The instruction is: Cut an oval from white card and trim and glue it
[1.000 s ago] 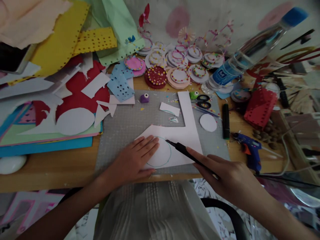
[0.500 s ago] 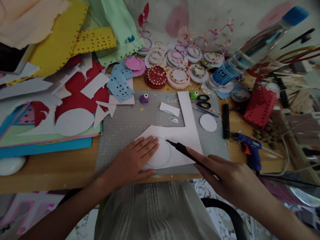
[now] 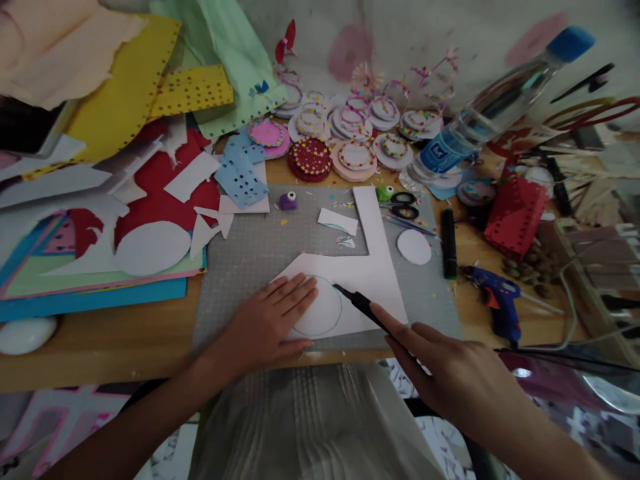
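Observation:
My left hand (image 3: 280,310) lies flat on a white sheet of card (image 3: 377,287), fingers stretched over the left part of a circle drawn in green-blue line. In my right hand (image 3: 440,360) is a slim black craft knife (image 3: 357,300), its tip touching the card at the circle's upper right edge. Under the card is a grey cutting mat (image 3: 240,240). A cut white disc (image 3: 414,247) and a white offcut (image 3: 338,221) lie on the mat, with black-handled scissors (image 3: 404,205) and a small purple punch (image 3: 289,200) beyond the card.
Coloured paper and scraps (image 3: 153,248) pile up on the left. Decorated round pieces (image 3: 310,159) stand along the back. A water bottle (image 3: 445,150), black marker (image 3: 449,243), blue glue gun (image 3: 495,287) and red box (image 3: 516,215) are on the right.
The right hand and knife have shifted slightly downward, the tip staying near the circle's upper right edge. My left hand keeps its place on the card. The whole view has moved a little.

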Demonstrator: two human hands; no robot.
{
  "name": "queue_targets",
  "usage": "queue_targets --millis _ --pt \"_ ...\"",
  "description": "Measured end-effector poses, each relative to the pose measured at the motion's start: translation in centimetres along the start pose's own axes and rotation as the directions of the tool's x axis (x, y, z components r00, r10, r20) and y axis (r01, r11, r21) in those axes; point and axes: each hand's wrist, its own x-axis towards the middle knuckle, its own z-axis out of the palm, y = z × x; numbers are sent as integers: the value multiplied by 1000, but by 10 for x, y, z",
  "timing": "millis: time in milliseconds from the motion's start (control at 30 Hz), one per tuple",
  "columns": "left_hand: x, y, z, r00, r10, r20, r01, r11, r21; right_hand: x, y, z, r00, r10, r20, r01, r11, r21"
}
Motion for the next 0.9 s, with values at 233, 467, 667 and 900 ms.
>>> queue_targets --millis 233,467,667,900 --pt "-1 -2 3 1000 0 -3 0 1000 3 -9 -12 0 998 0 -67 -2 999 -42" --pt "-2 -1 5 1000 9 -2 -9 1000 -4 -22 -23 6 995 96 13 -97 992 86" --pt "1 -10 -6 997 38 73 -37 999 -14 -42 0 -13 993 99 65 -113 958 263" --pt "-5 -35 -36 988 -8 157 19 998 -66 -32 38 -27 998 -53 40 40 962 269"
